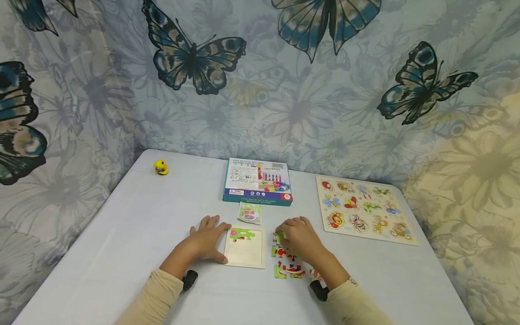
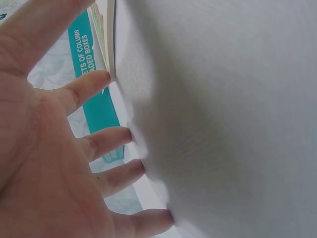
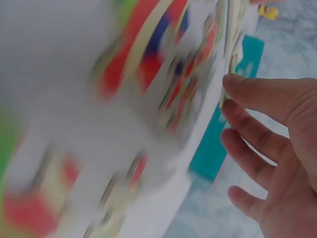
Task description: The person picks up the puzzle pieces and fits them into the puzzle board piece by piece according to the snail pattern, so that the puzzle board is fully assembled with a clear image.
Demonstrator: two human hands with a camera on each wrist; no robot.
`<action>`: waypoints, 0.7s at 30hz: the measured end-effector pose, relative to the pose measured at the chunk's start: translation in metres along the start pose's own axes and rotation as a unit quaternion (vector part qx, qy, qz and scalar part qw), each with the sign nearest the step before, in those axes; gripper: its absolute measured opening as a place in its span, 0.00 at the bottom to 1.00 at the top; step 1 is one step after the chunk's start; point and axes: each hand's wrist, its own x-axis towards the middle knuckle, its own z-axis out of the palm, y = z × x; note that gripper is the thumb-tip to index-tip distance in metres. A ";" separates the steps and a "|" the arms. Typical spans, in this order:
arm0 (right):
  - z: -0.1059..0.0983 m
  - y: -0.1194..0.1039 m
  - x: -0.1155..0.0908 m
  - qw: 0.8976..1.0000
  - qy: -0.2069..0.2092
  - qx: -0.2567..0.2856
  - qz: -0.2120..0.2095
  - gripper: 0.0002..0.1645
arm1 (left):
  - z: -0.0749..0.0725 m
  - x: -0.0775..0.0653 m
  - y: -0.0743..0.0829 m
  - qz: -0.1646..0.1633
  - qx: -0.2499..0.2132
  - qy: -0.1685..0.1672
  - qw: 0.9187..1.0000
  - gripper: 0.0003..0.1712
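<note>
White tabletop (image 1: 118, 243), lobed jigsaw pieces (image 1: 296, 271)

From my head, the farthest camera faces forward and down across the white cloth-covered desk (image 1: 101, 253) to the grey-blue flowered wall (image 1: 260, 124). Close at my left hand (image 2: 49, 148), the left wrist view lies sideways, skimming the desk; close at my right hand (image 3: 292, 134), the right wrist view tilts past blurred multicoloured flat puzzle pieces (image 3: 119, 69). All three share the flat teal-edged rectangular box (image 1: 257, 183).
</note>
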 end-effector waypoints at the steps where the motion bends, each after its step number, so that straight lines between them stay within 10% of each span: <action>1: 0.000 -0.005 0.003 1.000 -0.001 0.002 -0.006 0.15 | 0.000 0.000 0.000 0.000 -0.001 0.000 1.000 0.53; 21: 0.013 -0.040 0.032 0.999 -0.007 0.007 -0.046 0.12 | -0.001 -0.001 0.000 0.000 0.009 0.002 1.000 0.52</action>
